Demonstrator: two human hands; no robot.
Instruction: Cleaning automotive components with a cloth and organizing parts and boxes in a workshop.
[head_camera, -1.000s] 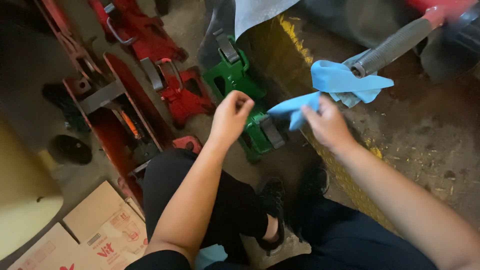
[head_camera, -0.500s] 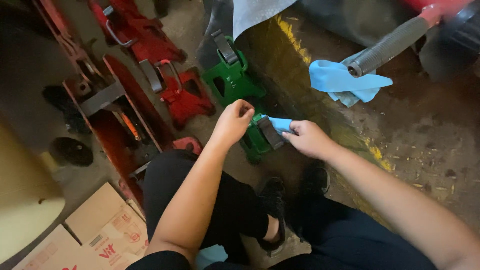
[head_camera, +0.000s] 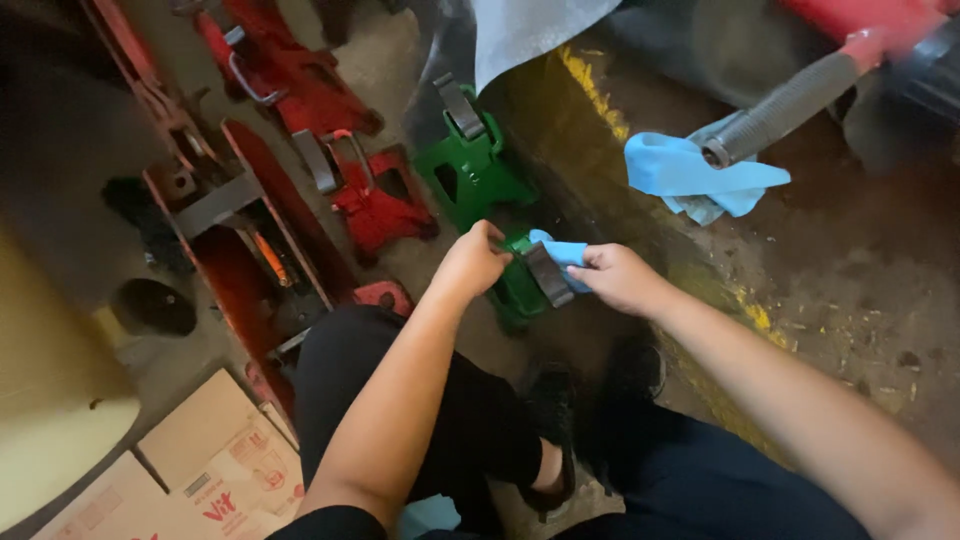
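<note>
Head view: green jack stand (head_camera: 518, 290) sits between your hands. Your left hand (head_camera: 472, 262) grips its side; your right hand (head_camera: 617, 278) pinches a blue cloth (head_camera: 562, 250) against its top. Grimy concrete floor (head_camera: 830, 270) lies beyond your right hand.

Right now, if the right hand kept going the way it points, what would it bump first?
Probably the green jack stand: the right hand points left at it, pressing a blue cloth against its top. Depth is hard to judge.

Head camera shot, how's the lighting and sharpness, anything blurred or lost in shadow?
Head view: dim, uneven light; the floor at right is brighter, while the left side around the red stands sinks into shadow. The left hand and right hand at the green stand are fairly sharp; the grey handle at top right is soft; no glare shows.
</note>
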